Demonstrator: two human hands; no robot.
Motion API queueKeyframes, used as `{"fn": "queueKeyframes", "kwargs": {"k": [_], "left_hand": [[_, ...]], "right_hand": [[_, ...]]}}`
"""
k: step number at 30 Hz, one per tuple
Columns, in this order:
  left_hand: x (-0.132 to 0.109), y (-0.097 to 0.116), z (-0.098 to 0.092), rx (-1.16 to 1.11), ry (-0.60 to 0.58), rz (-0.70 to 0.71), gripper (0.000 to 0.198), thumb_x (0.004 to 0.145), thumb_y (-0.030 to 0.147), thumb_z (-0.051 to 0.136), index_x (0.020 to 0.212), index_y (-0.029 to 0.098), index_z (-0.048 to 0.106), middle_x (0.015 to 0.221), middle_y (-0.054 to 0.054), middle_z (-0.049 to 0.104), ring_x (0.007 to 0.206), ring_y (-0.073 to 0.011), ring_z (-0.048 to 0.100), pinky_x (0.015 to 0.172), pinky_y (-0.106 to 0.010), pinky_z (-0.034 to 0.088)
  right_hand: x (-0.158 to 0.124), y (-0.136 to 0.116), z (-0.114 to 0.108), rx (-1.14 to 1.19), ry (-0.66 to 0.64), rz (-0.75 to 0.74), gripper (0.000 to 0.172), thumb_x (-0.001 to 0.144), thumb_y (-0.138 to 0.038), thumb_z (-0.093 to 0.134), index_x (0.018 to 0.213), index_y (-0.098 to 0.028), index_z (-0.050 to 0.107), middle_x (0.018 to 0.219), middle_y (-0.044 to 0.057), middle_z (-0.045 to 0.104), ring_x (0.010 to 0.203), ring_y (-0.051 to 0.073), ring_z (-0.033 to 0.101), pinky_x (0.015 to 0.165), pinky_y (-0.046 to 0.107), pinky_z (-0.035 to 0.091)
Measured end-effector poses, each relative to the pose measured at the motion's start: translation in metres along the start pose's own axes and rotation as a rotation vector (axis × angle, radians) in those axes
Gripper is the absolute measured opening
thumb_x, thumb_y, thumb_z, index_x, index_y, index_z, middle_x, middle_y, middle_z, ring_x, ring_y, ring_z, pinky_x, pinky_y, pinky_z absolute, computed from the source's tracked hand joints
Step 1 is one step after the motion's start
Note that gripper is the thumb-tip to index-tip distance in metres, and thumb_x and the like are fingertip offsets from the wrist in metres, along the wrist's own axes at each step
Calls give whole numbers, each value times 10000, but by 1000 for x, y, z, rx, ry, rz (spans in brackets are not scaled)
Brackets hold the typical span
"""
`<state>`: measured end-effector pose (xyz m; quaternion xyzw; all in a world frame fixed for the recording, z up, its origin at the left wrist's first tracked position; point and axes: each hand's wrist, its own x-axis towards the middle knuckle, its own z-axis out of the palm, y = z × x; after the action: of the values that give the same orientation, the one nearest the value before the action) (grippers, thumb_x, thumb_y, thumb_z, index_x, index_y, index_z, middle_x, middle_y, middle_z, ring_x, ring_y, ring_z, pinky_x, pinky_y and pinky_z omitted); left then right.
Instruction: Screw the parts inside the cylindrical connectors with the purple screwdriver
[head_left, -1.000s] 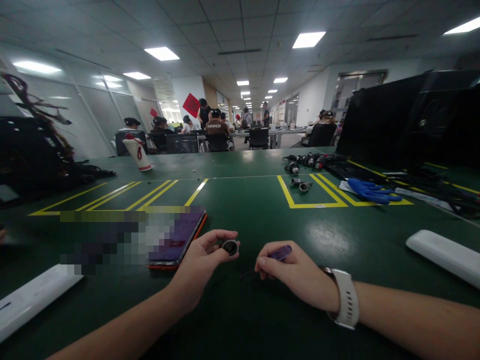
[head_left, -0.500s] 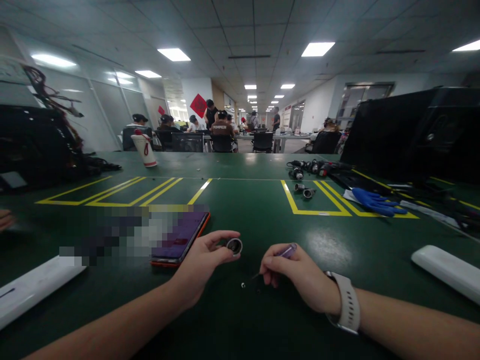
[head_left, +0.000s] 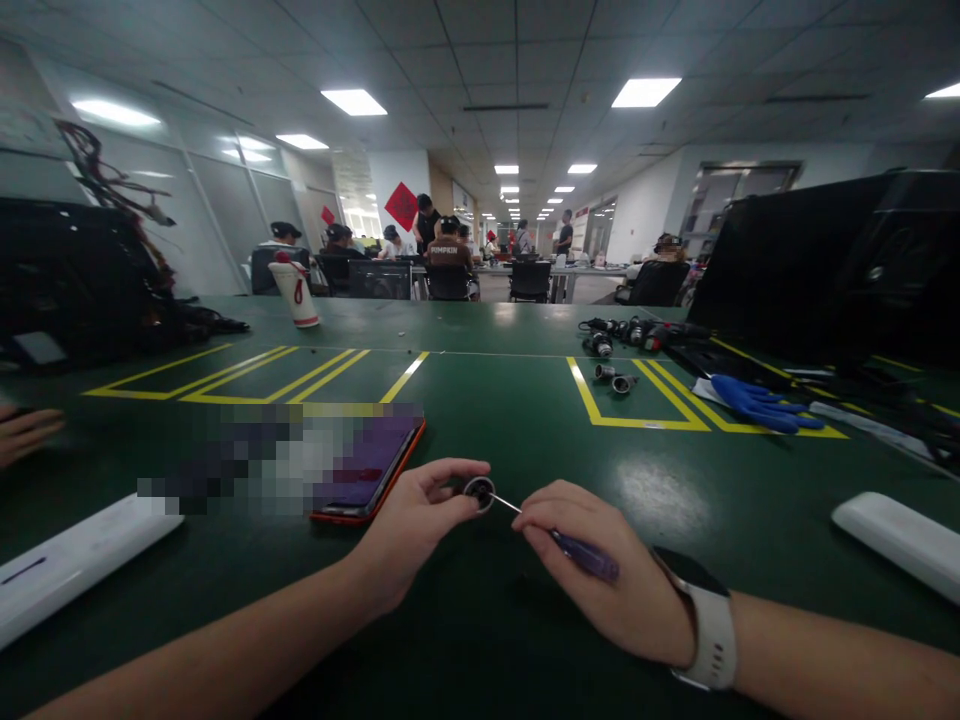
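Between the thumb and fingers of my left hand [head_left: 415, 530] is a small round metal connector shell [head_left: 478, 494], its open end turned toward me. My right hand [head_left: 600, 560] grips a screwdriver [head_left: 585, 556] with a clear purple handle. Its thin shaft points left, and the tip is at the opening of the connector shell; how deep it reaches I cannot tell. Just left of my left hand lies a phone [head_left: 371, 465] with an orange edge, partly blurred out.
Metal connectors [head_left: 615, 380] lie inside yellow tape lines at the right, near a blue glove [head_left: 757, 402]. White bars [head_left: 82, 560] flank both sides. A paper cup [head_left: 296, 292] stands at the back left. Another person's hand [head_left: 26, 432] shows at the left edge.
The screwdriver has swung round in my right hand, its tip rising from near the table to the connector shell. My left hand keeps its hold. The other person's hand shows more.
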<state>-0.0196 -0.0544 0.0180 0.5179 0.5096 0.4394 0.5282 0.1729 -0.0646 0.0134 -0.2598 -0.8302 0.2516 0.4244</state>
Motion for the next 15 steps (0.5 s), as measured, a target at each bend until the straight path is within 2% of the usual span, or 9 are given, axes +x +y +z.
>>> {"fn": "queueKeyframes", "kwargs": {"k": [5,10,15], "left_hand": [[0,-1,1,4,8,32,313,662,166,675,974,145,660,916,-82,717,872,-216,654,815,-346,492],[-2,2,4,-24,39,73,196,648,167,671,843,146,673,940,-72,705,866,-228,663,755,-337,528],[-3,5,7,3,57,67,171,639,179,659,805,138,673,897,-69,704,810,-214,668,716,-323,540]], "right_hand": [[-3,2,3,-136,-63,-81,185,834,-76,457,941,-167,576,889,66,620,827,161,546,727,287,448],[-3,-4,4,-246,-130,-139,165,839,-93,435,912,-160,567,870,82,614,791,173,536,676,296,442],[-5,-7,4,-286,-144,-181,167,841,-96,428,928,-149,560,863,92,612,774,177,534,654,296,440]]}}
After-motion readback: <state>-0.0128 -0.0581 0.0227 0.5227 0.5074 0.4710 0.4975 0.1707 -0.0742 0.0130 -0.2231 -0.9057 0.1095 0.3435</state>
